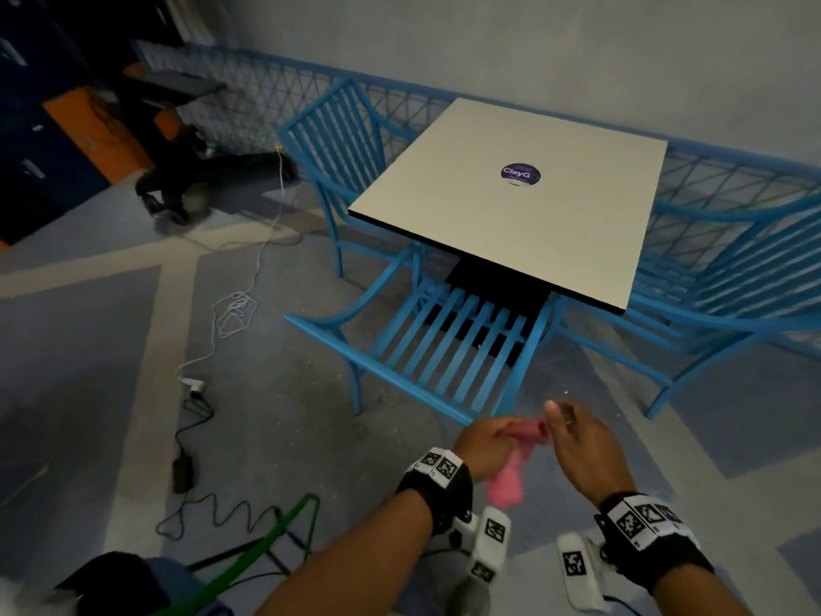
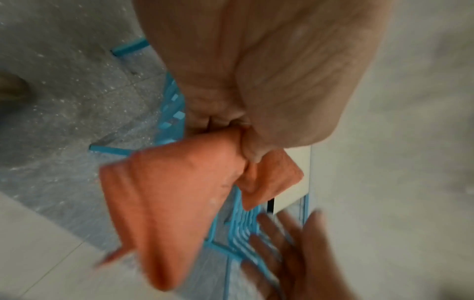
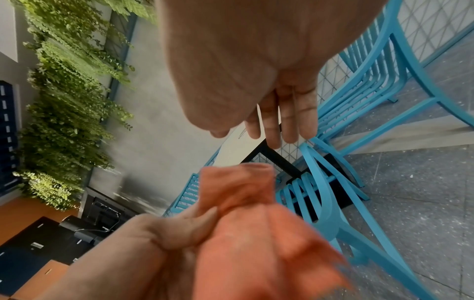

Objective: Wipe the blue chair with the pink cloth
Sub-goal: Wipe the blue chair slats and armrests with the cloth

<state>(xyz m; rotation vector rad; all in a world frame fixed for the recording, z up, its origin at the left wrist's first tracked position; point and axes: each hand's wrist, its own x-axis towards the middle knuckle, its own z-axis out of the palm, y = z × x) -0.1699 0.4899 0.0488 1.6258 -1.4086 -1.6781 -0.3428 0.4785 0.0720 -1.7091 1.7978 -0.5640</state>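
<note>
A blue slatted chair (image 1: 440,349) stands pushed under the white table, its backrest toward me. My left hand (image 1: 486,442) grips a bunched pink cloth (image 1: 508,477) just in front of the backrest; the cloth hangs down from the fist. The left wrist view shows the cloth (image 2: 164,205) squeezed between curled fingers, with the chair's slats (image 2: 241,229) behind it. My right hand (image 1: 573,437) hovers beside the cloth with straight fingers (image 3: 290,113), holding nothing. In the right wrist view the cloth (image 3: 256,233) sits in the left fist below the open palm.
A white square table (image 1: 511,206) with a purple sticker stands over the chair. Two more blue chairs (image 1: 342,140) (image 1: 719,295) flank it, with a blue lattice fence (image 1: 249,86) behind. White and black cables (image 1: 231,322) and a power adapter (image 1: 183,473) lie on the floor at left.
</note>
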